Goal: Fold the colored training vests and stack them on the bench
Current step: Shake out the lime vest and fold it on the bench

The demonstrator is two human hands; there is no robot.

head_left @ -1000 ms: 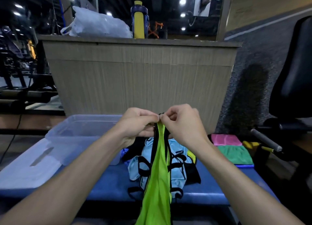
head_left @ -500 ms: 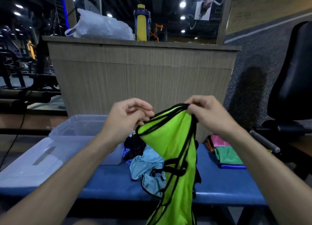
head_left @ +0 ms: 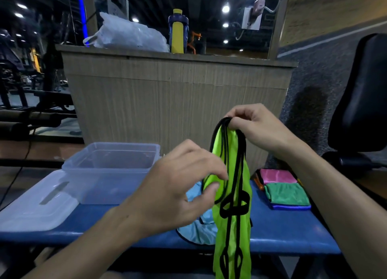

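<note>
One hand now holds the green vest (head_left: 231, 197).
Right hand (head_left: 258, 125) pinches its gathered straps; left hand (head_left: 178, 186) has let go, fingers loosely spread.

Single view, head-worn, wide-angle. Camera looks forward and down from the person's head, across both forearms toward a blue bench (head_left: 282, 232) that runs left to right through the lower frame. Both hands sit close to the lens: left hand (head_left: 178, 186) low centre, right hand (head_left: 255, 125) higher and right of centre. The green vest (head_left: 232, 195) hangs between lens and bench, nearer than the bench top. Beyond the bench a wooden counter (head_left: 178, 94) faces the camera square-on, mid-distance; a dim gym interior fills the far background. Straight edges bow toward the frame borders. No second view, so no shared region to record.
</note>
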